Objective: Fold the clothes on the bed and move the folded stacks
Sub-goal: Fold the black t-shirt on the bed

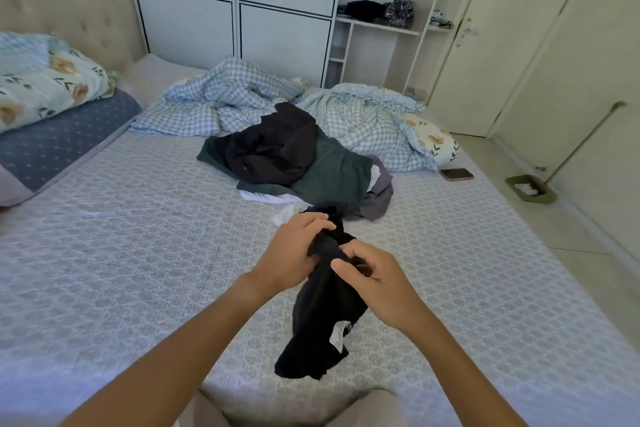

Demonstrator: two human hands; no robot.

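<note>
At the lower middle of the frame, two bare hands hold one black garment (pixel 325 319) above the bed (pixel 121 253). The left hand (pixel 294 253) has its fingers curled around the upper, bunched part of the cloth, and the right hand (pixel 377 284) pinches the same part from the other side, so both grips are closed on this one piece. The garment hangs down toward the lower edge of the frame, and one small white label (pixel 341 333) shows on it. What kind of garment it is cannot be told, because it is crumpled.

Near the centre of the frame, just beyond the hands, lies one pile of unfolded clothes (pixel 298 163). On top I can count one black piece and one dark green piece; under them some white and grey cloth looks out, but how many pieces are there is hidden.

Behind the pile lies one checked blue blanket (pixel 277 100), crumpled. At the upper left of the frame is one folded floral quilt (pixel 45 80), cut off by the frame edge. One phone (pixel 457 174) lies at the right edge of the bed. One white wardrobe (pixel 235 7) stands at the top, with dark things on a shelf beside it, too small to name.
</note>
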